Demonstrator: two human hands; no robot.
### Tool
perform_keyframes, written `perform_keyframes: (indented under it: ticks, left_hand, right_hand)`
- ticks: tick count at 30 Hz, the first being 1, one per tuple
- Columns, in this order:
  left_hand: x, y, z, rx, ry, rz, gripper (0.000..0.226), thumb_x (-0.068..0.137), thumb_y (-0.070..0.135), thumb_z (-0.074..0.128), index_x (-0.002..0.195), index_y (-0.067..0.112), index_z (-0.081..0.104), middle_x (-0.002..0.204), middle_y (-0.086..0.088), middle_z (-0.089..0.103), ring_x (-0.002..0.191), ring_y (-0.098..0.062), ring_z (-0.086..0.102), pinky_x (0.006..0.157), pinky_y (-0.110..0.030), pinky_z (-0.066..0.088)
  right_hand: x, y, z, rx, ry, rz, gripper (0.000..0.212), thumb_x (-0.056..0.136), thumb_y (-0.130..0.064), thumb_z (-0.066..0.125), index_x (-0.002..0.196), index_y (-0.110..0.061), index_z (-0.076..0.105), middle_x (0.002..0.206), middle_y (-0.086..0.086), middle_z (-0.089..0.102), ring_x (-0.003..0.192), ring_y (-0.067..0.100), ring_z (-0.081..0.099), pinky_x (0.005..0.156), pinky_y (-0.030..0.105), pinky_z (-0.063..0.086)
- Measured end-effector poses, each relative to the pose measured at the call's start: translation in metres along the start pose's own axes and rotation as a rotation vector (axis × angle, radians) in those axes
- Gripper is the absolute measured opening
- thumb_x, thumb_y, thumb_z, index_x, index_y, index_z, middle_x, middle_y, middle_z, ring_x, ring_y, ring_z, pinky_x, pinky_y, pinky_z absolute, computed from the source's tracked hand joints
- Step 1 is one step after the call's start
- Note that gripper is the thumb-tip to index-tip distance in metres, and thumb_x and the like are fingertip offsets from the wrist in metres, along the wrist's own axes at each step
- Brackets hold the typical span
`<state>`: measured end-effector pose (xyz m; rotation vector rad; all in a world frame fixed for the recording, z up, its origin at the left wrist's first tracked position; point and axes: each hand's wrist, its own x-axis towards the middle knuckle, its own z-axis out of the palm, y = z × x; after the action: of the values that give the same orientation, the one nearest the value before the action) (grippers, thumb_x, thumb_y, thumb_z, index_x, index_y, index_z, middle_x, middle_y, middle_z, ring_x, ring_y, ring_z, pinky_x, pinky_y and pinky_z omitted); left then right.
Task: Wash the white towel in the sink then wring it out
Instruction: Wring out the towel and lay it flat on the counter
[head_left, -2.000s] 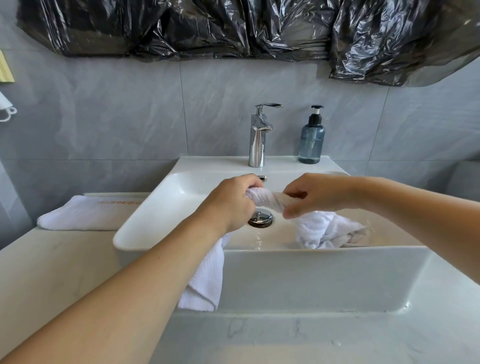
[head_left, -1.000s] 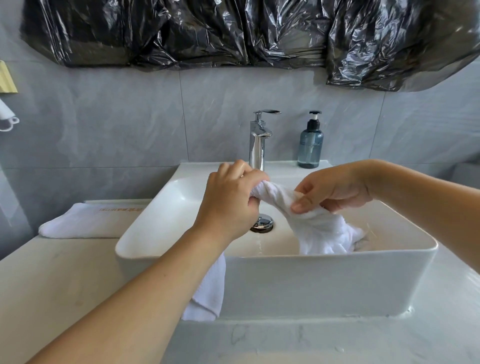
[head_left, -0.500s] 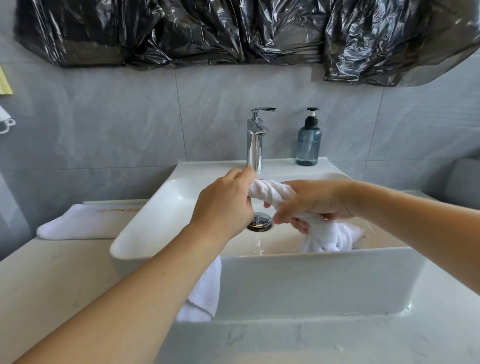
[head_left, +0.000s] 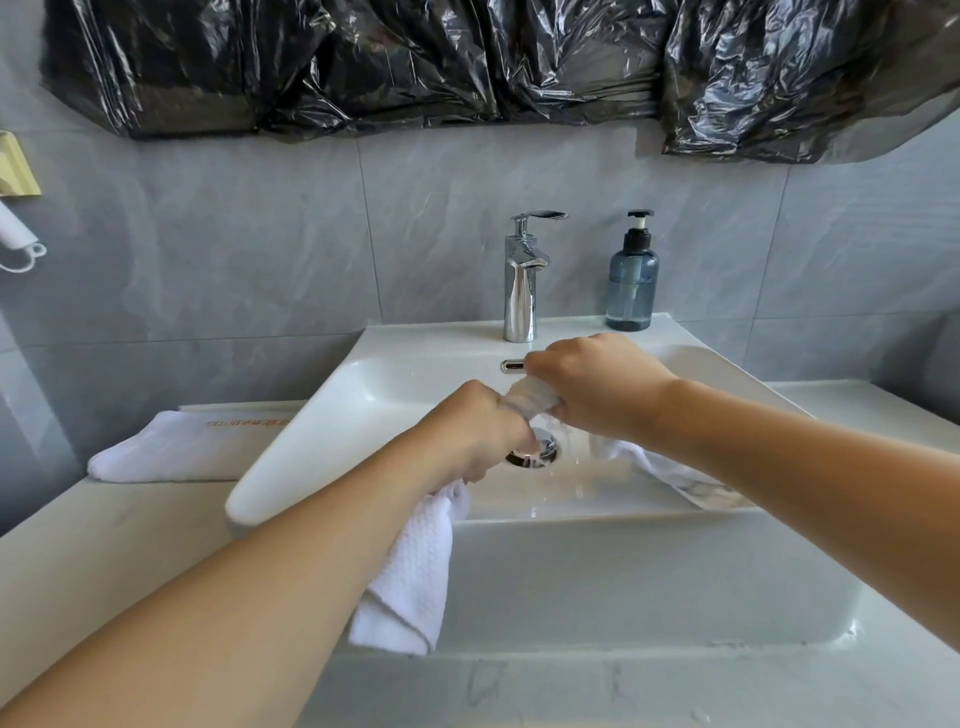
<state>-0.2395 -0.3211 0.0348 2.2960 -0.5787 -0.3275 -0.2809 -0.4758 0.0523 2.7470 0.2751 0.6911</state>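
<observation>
The white towel (head_left: 532, 399) is being held as a twisted rope above the basin of the sink (head_left: 597, 571), directly over the chrome drain (head_left: 535, 451). The left hand (head_left: 480, 428) is clenching one end, its grip closed round the cloth; below that fist a loose waffle-textured tail is hanging over the sink's front rim and down its outer wall. The right hand (head_left: 597, 384) is clenching the other end, knuckles uppermost, grip likewise closed on the towel. From under it the remaining cloth is trailing down and lying bunched on the basin floor at the right side. Water drops are falling between the twisted section and the drain, and the basin floor is looking wet.

On the sink's rear ledge a chrome tap (head_left: 521, 280) is standing upright, with a blue-tinted pump bottle (head_left: 631, 283) just beside it to the right. A second white towel (head_left: 171, 447), folded, is lying on the pale worktop (head_left: 104, 540) to the left of the sink. Grey tiles are covering the wall (head_left: 234, 249), and crumpled black plastic sheeting (head_left: 415, 62) is hanging across its upper part.
</observation>
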Motion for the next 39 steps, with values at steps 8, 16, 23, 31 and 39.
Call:
perform_keyframes:
  ticks: [8, 16, 23, 31, 39]
  left_hand:
    - [-0.007, 0.001, -0.007, -0.411, -0.379, -0.146, 0.020, 0.088, 0.009, 0.057, 0.101, 0.022, 0.048, 0.048, 0.007, 0.029, 0.040, -0.010, 0.021, 0.040, -0.022, 0.012]
    - [-0.009, 0.001, -0.007, -0.435, -0.391, -0.093, 0.010, 0.092, 0.012, 0.054, 0.088, 0.019, 0.048, 0.048, 0.004, 0.031, 0.041, -0.011, 0.022, 0.051, -0.027, 0.012]
    - [0.006, -0.012, -0.010, -0.544, 0.215, 0.155, 0.019, 0.070, 0.019, 0.068, 0.070, 0.010, 0.052, 0.052, -0.004, 0.042, 0.047, -0.022, 0.037, 0.052, -0.031, 0.030]
    - [-0.003, -0.006, -0.002, 0.450, 0.265, 0.493, 0.079, 0.077, -0.001, 0.052, 0.146, 0.028, 0.030, 0.128, -0.002, 0.049, 0.117, -0.027, 0.044, 0.096, -0.041, 0.042]
    - [-0.007, 0.046, -0.004, 0.662, 0.387, 0.382, 0.018, 0.083, 0.018, 0.055, 0.094, 0.014, 0.041, 0.095, -0.007, 0.057, 0.083, -0.030, 0.049, 0.066, -0.033, 0.036]
  right_hand:
    - [0.005, 0.007, 0.015, 0.033, 0.324, -0.163, 0.031, 0.050, -0.006, 0.083, 0.069, -0.009, 0.060, 0.055, 0.002, 0.054, 0.036, 0.026, 0.050, 0.044, 0.021, 0.025]
    - [0.006, 0.009, 0.025, 0.134, 0.370, -0.090, 0.028, 0.061, -0.012, 0.080, 0.079, -0.011, 0.059, 0.061, 0.002, 0.057, 0.046, 0.031, 0.056, 0.047, 0.025, 0.029]
    - [-0.012, 0.014, 0.020, 0.731, -0.321, 0.320, 0.035, 0.074, -0.041, 0.078, 0.096, -0.021, 0.059, 0.085, 0.000, 0.065, 0.070, 0.014, 0.054, 0.063, 0.029, 0.042]
    - [-0.021, 0.012, 0.003, 0.364, -0.128, 0.234, 0.025, 0.085, -0.023, 0.060, 0.069, -0.025, 0.040, 0.066, -0.009, 0.050, 0.067, 0.020, 0.051, 0.050, 0.024, 0.033]
    - [-0.037, 0.028, -0.001, 0.339, -0.227, 0.295, 0.023, 0.079, -0.030, 0.063, 0.080, -0.023, 0.041, 0.075, -0.004, 0.054, 0.072, 0.024, 0.056, 0.055, 0.031, 0.040]
